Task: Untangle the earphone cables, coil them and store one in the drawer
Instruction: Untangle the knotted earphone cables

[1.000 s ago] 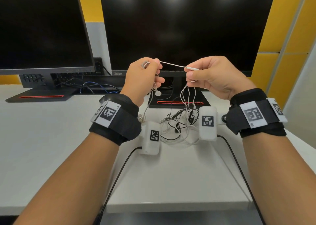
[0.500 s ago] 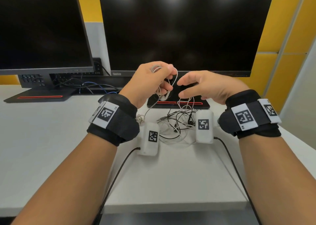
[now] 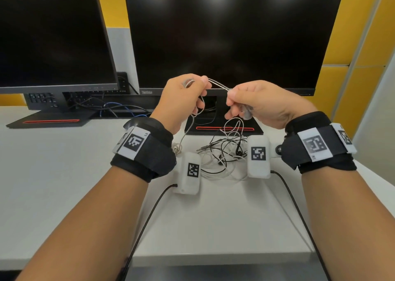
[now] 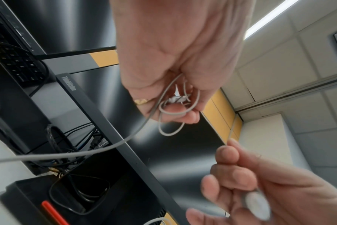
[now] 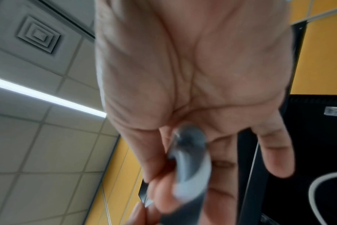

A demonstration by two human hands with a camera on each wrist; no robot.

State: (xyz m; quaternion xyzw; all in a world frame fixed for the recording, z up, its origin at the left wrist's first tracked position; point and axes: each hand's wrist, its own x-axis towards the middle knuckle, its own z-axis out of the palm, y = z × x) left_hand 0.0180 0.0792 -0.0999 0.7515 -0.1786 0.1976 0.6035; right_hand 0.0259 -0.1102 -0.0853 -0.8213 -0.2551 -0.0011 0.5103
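Between hands point(image 3: 183, 101), white cable point(image 3: 218, 85) taut again

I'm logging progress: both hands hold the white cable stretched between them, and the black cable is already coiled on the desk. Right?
Not quite. The head view shows the black cable lying tangled with white loops on the desk, not coiled. The rest holds: left hand and right hand hold the white cable stretched between them.

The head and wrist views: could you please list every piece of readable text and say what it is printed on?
"ThinkVision": lower left bezel of the large black monitor, also readable in the left wrist view.
"L5": apparently, white tag on the black left wristband.
White sticker on a black monitor back: too blurred to read.
Black keyboard keys: too small to read.
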